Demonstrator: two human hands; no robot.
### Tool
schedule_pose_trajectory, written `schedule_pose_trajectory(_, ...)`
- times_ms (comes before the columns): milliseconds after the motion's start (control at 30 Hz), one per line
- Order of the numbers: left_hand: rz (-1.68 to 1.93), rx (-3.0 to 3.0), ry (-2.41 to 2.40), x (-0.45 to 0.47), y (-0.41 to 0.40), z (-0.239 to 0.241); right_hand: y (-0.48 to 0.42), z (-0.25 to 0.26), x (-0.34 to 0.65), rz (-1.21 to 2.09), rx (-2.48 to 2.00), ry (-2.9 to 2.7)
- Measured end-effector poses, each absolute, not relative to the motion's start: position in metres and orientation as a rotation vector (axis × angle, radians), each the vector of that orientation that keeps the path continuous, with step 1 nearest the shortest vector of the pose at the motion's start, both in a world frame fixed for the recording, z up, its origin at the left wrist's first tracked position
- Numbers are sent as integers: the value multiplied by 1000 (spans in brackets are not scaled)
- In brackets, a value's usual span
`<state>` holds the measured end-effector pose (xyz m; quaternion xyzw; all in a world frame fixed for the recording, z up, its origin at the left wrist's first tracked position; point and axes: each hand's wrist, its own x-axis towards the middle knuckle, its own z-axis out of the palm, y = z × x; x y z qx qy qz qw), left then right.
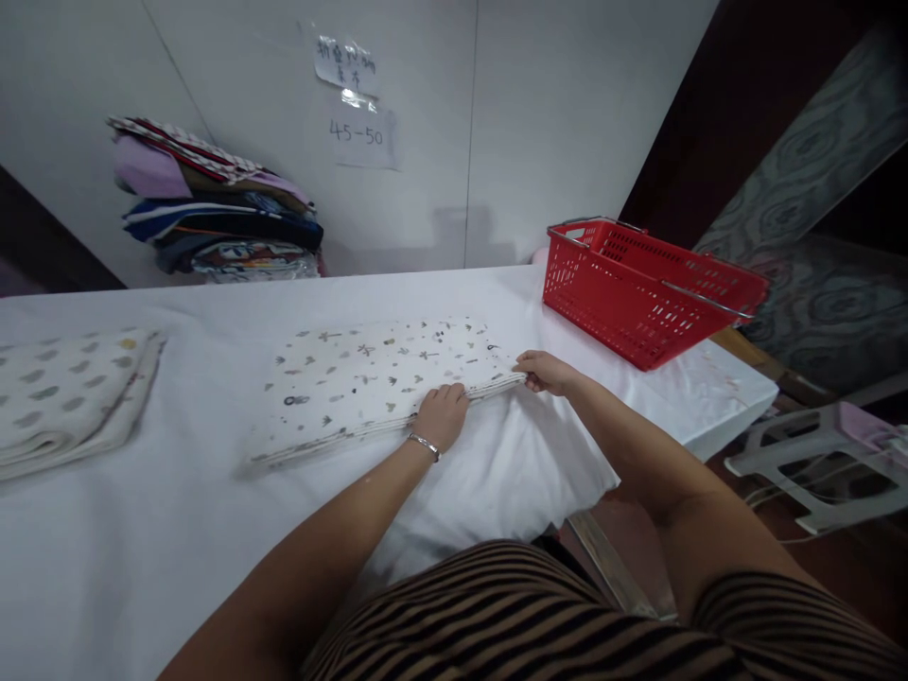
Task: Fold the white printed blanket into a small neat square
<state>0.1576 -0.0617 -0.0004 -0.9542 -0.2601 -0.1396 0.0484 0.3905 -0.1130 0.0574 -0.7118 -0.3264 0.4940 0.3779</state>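
Observation:
A folded white cloth with small grey prints lies flat in the middle of the white-covered table. My left hand, with a bracelet on the wrist, grips the cloth's near edge, fingers curled over it. My right hand pinches the cloth's near right corner. Both hands are closed on the fabric's layered edge.
A second folded patterned cloth lies at the left of the table. A stack of folded coloured fabrics leans at the back wall. A red plastic basket stands at the right end. A white stool is on the floor to the right.

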Motion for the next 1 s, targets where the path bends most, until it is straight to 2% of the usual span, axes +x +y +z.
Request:
schedule_pose_trajectory(367,-597,-2891,-622,155,-66,-8,-120,41,386,1053,-2030,-923)
schedule_pose_trajectory(833,-436,-2956,-704,158,-67,-14,-133,17,386,888,-2125,-1167)
schedule_pose_trajectory(1000,-400,-2965,-720,159,-68,-10,-137,16,380,585,-2329,-1436)
